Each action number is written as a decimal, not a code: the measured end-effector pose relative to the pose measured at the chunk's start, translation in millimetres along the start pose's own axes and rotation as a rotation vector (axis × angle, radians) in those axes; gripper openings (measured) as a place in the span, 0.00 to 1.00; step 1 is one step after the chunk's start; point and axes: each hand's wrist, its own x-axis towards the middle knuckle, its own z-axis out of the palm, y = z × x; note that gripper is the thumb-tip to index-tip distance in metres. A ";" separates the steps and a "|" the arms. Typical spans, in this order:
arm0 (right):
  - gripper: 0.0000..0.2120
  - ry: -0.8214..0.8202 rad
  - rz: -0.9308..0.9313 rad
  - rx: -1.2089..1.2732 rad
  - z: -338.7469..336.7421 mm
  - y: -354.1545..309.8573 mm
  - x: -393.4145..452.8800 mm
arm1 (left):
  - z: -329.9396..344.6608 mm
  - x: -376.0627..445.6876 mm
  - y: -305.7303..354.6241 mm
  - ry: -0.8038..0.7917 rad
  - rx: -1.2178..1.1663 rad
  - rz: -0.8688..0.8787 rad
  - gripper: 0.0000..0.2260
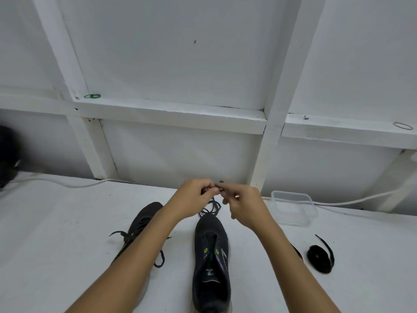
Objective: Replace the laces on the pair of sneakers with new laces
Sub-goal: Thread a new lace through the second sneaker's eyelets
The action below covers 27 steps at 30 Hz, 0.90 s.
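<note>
Both my left hand [195, 198] and right hand [242, 204] pinch the lace [211, 207] above the bare shoe [211, 260]. I'd free its tip cleanly before threading.

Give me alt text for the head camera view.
Two hands, left hand and right hand, pinch a dark lace above an unlaced black sneaker. A second, laced sneaker lies left; a coiled black lace right.

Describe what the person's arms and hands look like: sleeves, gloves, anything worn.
Both forearms are bare as far as the picture reaches: no sleeve edge shows. The left hand and the right hand wear no gloves. No watch, bracelet or ring can be seen on either wrist or on the fingers that show, and no markings stand out.
</note>
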 end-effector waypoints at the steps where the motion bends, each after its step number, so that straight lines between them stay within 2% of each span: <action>1: 0.12 -0.002 0.000 -0.049 1.1 1.6 1.2 | 1.3 -0.5 -0.7 -0.010 -0.009 -0.004 0.09; 4: 0.08 -0.022 0.022 -0.166 6.0 5.8 2.5 | 1.4 -2.9 -2.6 -0.043 -0.064 -0.025 0.09; 6: 0.08 0.046 0.071 -0.242 5.3 15.4 4.6 | -6.1 -3.8 -5.9 -0.079 -0.048 -0.044 0.11; 9: 0.08 0.197 0.295 -0.334 -16.6 44.8 7.2 | -27.6 -5.2 -24.9 -0.073 0.034 -0.101 0.14; 11: 0.09 0.163 0.407 -0.416 -31.2 62.5 3.4 | -39.2 -7.8 -40.0 -0.057 0.089 -0.150 0.15; 13: 0.14 0.088 0.405 -0.359 -28.6 60.4 -1.9 | -39.7 -8.1 -43.7 -0.039 0.082 -0.170 0.15; 16: 0.19 -0.016 0.282 -0.051 -2.0 31.3 -7.7 | -20.6 -2.9 -29.6 -0.039 0.029 -0.139 0.15; 19: 0.12 -0.076 0.142 -0.034 21.3 11.3 -5.2 | -0.6 1.0 -14.8 -0.085 0.006 -0.094 0.14; 21: 0.08 -0.066 0.130 -0.066 26.1 7.1 -2.7 | 4.3 1.5 -11.7 -0.100 -0.005 -0.090 0.15; 24: 0.07 -0.019 0.192 -0.089 23.0 11.3 0.7 | -1.1 -0.9 -14.2 -0.123 -0.014 -0.100 0.14; 27: 0.07 0.167 0.351 -0.120 7.7 37.4 7.4 | -13.9 -5.5 -25.1 -0.147 0.010 -0.144 0.13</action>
